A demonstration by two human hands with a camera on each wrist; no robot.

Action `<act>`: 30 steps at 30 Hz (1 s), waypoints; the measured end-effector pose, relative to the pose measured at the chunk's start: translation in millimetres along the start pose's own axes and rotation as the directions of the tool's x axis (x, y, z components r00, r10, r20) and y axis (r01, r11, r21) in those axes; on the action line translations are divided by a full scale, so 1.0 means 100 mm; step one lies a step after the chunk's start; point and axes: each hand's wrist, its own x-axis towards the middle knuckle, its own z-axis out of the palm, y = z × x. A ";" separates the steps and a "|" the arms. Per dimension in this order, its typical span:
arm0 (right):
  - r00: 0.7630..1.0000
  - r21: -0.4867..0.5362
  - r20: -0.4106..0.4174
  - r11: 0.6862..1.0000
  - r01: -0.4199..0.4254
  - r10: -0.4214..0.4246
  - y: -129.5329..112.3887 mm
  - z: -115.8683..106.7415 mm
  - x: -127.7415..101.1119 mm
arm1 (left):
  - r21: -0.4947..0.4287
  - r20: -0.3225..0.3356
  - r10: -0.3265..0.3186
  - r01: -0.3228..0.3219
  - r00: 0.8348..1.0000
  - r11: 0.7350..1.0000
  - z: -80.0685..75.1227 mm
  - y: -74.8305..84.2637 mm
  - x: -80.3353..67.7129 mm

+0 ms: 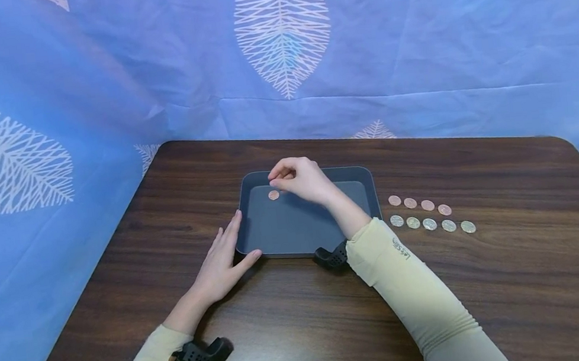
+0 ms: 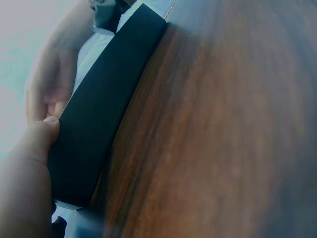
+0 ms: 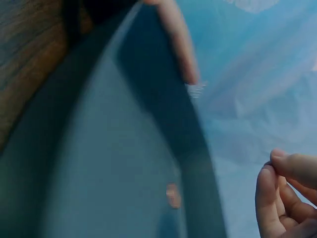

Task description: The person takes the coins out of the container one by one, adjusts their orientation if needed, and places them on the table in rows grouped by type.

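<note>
A dark tray sits in the middle of a brown table. There is lots of bare wood in front of the tray and to its left. On the right, just past the tray's edge, two short rows of coins lie flat (pinkish ones behind, silvery ones in front). Blue cloth with white leaves hangs close behind the table and along its left side.

The left hand lies flat on the table with straight fingers. Its fingers touch the tray's left wall and its thumb touches the front corner.

The right hand hangs over the back left part of the tray, reaching in across the front edge. Its fingers are curled, with the fingertips pressed together, and I see nothing between them. One pinkish coin sits in the tray right under those fingertips, not touching them.
</note>
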 end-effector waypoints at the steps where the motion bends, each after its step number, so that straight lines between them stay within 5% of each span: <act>1: 1.000 0.009 0.006 1.000 -0.006 0.006 0.03 0.04 0.02 | 0.000 -0.001 0.003 -0.003 1.000 1.000 0.01 0.00 0.00; 12: 0.998 -0.175 -0.045 0.983 -0.049 0.042 0.39 0.28 0.09 | -0.005 0.013 -0.004 0.004 1.000 1.000 -0.01 0.01 0.00; 25: 0.996 -0.395 0.072 0.915 0.079 -0.055 0.47 0.34 0.11 | -0.011 0.012 -0.001 0.001 1.000 1.000 -0.03 0.01 0.01; 30: 0.996 -0.410 0.090 0.912 0.022 0.016 0.45 0.32 0.12 | -0.020 0.019 -0.007 0.008 1.000 1.000 -0.02 0.03 0.00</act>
